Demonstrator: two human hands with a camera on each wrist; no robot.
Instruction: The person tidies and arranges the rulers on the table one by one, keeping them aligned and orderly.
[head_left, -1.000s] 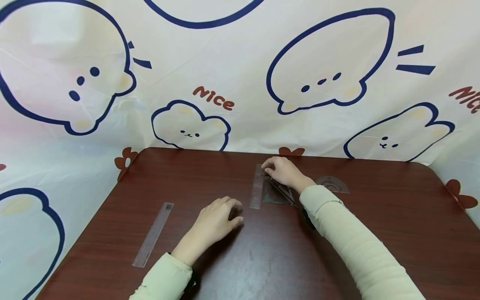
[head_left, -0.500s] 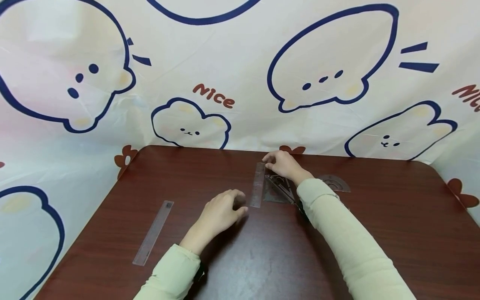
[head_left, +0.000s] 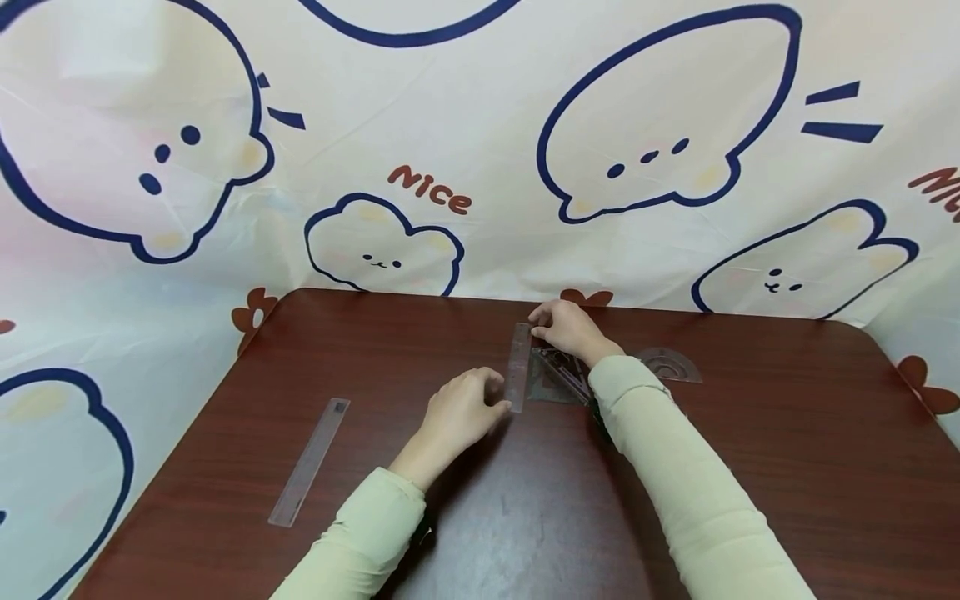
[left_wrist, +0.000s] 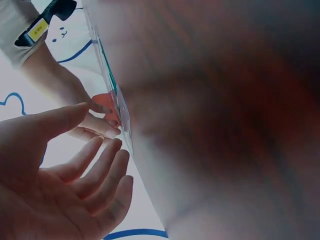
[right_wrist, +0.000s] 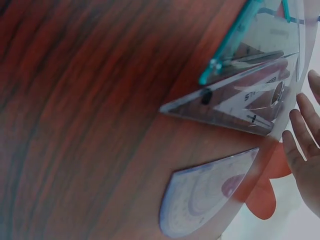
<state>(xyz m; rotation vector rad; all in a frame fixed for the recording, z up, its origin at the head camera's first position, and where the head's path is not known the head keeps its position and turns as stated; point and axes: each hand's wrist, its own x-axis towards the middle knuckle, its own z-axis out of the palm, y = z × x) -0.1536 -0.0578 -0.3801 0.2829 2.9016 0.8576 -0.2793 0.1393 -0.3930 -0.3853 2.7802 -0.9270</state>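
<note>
A clear ruler (head_left: 517, 368) lies upright in the middle of the head view. My left hand (head_left: 467, 408), its fingers relaxed and gently bent, hovers by the ruler's near end and holds nothing. At the far end is my right hand (head_left: 567, 327), loosely bent fingertips close to the ruler; whether they touch it is unclear. Below the right hand, a clear set square (right_wrist: 235, 100) rests on a clear pouch with a teal edge (right_wrist: 232, 42). To their right is a clear protractor (head_left: 670, 365). A second clear ruler (head_left: 309, 462) lies apart on the left.
Everything rests on a dark brown wood-grain table (head_left: 570, 517). Behind and beside it hangs a white cloth (head_left: 495, 125) with blue cartoon outlines, meeting the table's far edge just beyond the right hand.
My left hand has moved right and away from me, closer to the middle ruler. My right hand has shifted slightly, staying at the ruler's far end. The head view has tilted a little.
</note>
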